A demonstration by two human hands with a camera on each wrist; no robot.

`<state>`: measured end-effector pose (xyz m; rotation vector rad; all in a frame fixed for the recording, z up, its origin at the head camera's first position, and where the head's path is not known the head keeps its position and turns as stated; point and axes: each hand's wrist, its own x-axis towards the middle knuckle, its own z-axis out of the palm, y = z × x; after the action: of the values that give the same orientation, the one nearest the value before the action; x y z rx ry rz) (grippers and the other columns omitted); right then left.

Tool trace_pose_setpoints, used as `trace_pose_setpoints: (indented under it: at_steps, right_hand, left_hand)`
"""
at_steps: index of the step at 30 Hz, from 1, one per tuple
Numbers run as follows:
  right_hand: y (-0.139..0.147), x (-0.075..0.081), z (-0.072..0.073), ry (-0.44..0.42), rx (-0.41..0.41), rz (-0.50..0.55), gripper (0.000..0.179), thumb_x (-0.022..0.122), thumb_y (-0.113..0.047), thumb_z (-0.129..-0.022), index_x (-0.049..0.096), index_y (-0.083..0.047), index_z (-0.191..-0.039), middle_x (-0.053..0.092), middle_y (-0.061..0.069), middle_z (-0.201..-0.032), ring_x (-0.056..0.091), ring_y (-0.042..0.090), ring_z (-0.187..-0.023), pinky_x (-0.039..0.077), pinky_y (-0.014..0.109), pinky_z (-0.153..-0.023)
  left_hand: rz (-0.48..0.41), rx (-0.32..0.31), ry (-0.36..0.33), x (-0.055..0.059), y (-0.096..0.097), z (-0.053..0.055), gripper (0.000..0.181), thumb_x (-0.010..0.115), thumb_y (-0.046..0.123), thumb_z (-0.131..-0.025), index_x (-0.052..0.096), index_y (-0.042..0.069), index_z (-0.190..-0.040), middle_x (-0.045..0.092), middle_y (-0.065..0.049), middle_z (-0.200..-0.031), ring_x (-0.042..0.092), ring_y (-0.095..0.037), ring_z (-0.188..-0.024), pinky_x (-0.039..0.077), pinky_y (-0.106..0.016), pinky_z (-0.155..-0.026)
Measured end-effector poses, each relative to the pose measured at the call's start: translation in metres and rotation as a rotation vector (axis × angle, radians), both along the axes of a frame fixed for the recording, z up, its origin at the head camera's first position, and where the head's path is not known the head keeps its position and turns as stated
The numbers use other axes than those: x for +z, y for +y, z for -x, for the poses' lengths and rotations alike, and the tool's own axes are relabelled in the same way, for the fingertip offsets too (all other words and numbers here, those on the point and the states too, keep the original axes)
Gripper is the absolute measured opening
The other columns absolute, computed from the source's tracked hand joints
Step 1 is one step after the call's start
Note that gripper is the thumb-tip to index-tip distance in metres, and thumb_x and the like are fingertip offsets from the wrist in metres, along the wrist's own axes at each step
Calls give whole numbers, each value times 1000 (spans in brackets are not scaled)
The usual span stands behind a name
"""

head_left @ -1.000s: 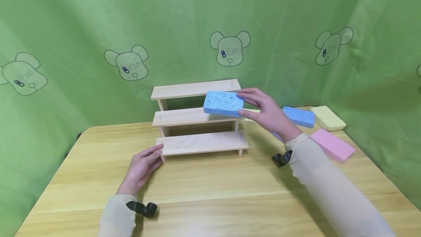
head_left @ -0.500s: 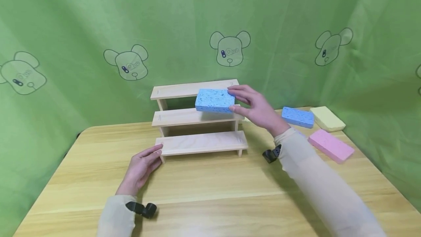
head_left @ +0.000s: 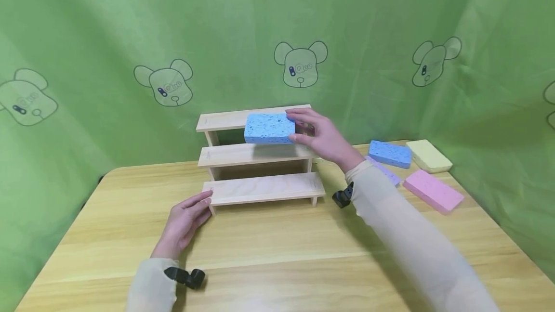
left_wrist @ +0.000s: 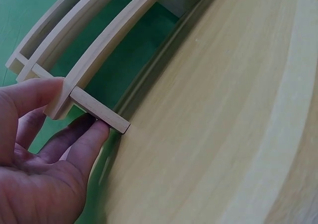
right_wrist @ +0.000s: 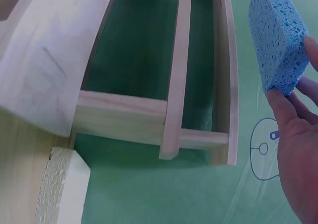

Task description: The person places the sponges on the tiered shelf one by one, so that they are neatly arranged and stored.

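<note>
Sponge [head_left: 270,129], blue and pinched only at its right end by the right grip [head_left: 324,136] above the middle tier [head_left: 236,155] of the wooden stand [head_left: 261,156], could tilt or drop if that hold slackens, while the left grip [head_left: 184,221] pinches the stand's lower left end.

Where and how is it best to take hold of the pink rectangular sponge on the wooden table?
I'd pinch the pink sponge across its narrower width at the near end, from above: it lies flat, and the purple sponge slab sits by its far end.
</note>
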<state>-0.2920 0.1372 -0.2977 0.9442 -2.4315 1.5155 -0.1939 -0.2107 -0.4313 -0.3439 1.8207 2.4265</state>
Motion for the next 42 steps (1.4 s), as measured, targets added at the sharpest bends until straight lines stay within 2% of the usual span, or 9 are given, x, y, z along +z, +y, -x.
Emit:
trace_pose_setpoints:
  at_steps: [4,11,20,25,33,39,42]
  right_hand:
    - [-8,2,4,-4,3,-5,54,71,-8,-90,52,-3,-140,45,6,-146,46,27,-131,38,34,-111]
    - [-12,-1,16,-35,42,63,53,70,-1,-89,51,3,-138,44,12,-145,47,31,-129,44,31,-106]
    - [-18,4,21,5,36,0,53,71,-6,-89,52,0,-139,45,10,-144,44,28,-132,40,31,-110]
    - [-21,4,24,-4,26,-26,54,71,-7,-90,51,0,-139,45,10,-145,42,28,-133,36,34,-113]
    - [-24,8,30,-20,36,-27,52,68,-4,-91,50,0,-140,45,9,-144,42,27,-133,39,32,-111]
    - [-31,12,36,-26,33,-41,52,68,-8,-92,50,-1,-140,44,8,-145,42,27,-133,37,37,-112]
    - [-36,14,39,-26,29,-54,51,69,-9,-92,51,-2,-140,44,8,-145,41,26,-134,36,34,-113]
  left_hand:
    - [-2,6,7,-1,0,0,43,65,1,-93,53,-8,-133,46,-17,-145,61,-19,-113,51,-32,-98]
    - [3,7,16,-3,0,0,45,66,2,-93,52,-10,-134,48,-18,-143,62,-18,-110,51,-32,-98]
    - [6,6,20,-1,-3,0,41,67,1,-92,57,-8,-130,53,-14,-139,63,-17,-109,52,-33,-98]
    - [8,-1,12,-1,-3,0,37,68,0,-91,61,-6,-127,56,-12,-136,64,-17,-108,52,-34,-98]
    - [6,-16,11,-3,-2,0,36,67,0,-91,61,-6,-126,54,-13,-138,63,-18,-109,52,-34,-98]
    - [-2,-13,19,-4,-3,-1,34,68,0,-90,63,-4,-124,56,-11,-137,63,-18,-109,51,-35,-98]
    - [-5,-5,24,-3,-3,-1,32,69,0,-90,65,-3,-122,57,-10,-136,63,-18,-108,52,-35,-98]
